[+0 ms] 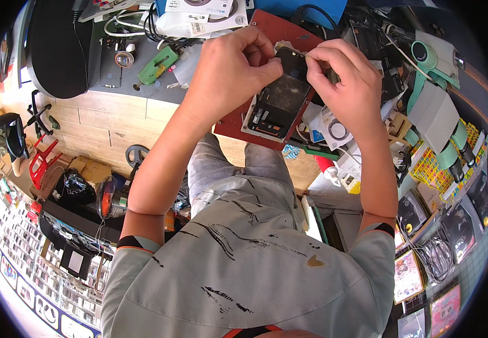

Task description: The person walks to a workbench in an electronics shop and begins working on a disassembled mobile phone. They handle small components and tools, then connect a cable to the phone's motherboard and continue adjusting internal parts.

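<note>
An opened phone [279,104] with a white frame and dark inner parts lies on a red work mat [233,121] on the bench. My left hand [230,67] pinches the phone's upper end with thumb and fingers. Opposite it, my right hand [342,76] grips a thin tool or strip [293,52] whose tip touches the top edge of the phone. Both forearms come up from my light grey shirt at the bottom of the view.
A green-handled tool [156,66], white cables and boxes [199,14] lie at the bench's far left. Small white parts boxes [334,132] sit under my right hand. A green and white device [438,112] stands at right. Stools and a fan [108,197] are on the wooden floor at left.
</note>
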Demonstrator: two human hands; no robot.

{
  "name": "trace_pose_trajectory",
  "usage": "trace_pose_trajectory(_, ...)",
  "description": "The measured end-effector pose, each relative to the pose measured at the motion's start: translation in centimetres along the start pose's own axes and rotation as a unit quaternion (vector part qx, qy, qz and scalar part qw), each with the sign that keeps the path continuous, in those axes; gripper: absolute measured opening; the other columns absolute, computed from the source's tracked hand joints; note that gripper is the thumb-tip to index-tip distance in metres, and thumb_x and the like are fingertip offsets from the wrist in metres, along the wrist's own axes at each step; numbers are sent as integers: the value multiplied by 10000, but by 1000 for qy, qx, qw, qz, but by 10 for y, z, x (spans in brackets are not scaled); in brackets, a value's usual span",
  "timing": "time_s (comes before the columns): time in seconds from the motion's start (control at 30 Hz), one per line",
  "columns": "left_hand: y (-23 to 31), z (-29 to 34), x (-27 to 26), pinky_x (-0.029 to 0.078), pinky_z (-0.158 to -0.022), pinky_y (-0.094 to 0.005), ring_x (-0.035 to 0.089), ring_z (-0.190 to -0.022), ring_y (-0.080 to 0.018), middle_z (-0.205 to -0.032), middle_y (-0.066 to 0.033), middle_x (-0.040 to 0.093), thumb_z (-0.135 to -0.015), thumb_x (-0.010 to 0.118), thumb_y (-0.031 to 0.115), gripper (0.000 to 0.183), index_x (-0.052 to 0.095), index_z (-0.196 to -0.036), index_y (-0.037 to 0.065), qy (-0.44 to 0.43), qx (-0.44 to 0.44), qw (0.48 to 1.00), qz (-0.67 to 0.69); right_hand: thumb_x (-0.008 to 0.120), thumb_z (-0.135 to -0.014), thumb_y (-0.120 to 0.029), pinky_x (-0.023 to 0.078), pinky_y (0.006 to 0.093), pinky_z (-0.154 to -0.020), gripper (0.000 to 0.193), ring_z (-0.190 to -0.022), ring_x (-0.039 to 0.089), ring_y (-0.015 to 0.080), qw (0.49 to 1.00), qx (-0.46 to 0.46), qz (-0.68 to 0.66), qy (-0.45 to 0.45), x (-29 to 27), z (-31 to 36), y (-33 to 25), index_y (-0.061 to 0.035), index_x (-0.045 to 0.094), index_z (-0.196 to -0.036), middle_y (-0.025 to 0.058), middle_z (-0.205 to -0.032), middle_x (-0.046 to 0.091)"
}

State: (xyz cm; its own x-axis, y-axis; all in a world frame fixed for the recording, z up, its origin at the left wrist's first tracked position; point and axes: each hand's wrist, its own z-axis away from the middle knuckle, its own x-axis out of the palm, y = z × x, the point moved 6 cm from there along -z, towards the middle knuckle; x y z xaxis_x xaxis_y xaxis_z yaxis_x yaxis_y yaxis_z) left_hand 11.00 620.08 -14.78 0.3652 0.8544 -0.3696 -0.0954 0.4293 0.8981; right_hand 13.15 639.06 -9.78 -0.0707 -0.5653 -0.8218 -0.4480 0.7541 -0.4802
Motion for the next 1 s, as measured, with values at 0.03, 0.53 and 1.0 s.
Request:
trace_pose_trajectory(0.03, 0, 1, 0, 407, -566, -239, 477, -604, -37, -649, 40, 585, -844, 818, 123, 148, 724, -898, 23, 1, 1, 1000, 4, 809, -797, -59, 566, 332, -669, 166, -778, 704, 223, 1000, 8, -14, -3, -1, 0, 1, -98, 687, -901, 3, -913, 712)
trace_pose_trajectory(0.53, -2, -1, -2, 375, -526, -235, 451, -573, -23, -619, 48, 557, -862, 805, 99, 123, 724, -882, 8, -16, 4, 1000, 21, 794, -889, -108, 550, 321, -664, 112, -744, 689, 206, 991, 76, -94, -49, 2, 1, 6, -60, 707, -939, 26, -948, 718)
trace_pose_trajectory(1.0, -1, -2, -6, 377, -555, -233, 446, -615, -22, -659, 56, 565, -853, 813, 99, 123, 728, -883, 15, -29, -10, 999, 13, 793, -887, -110, 542, 333, -672, 99, -758, 686, 223, 993, 71, -89, -42, 3, 1, 6, -67, 716, -933, 25, -942, 715)
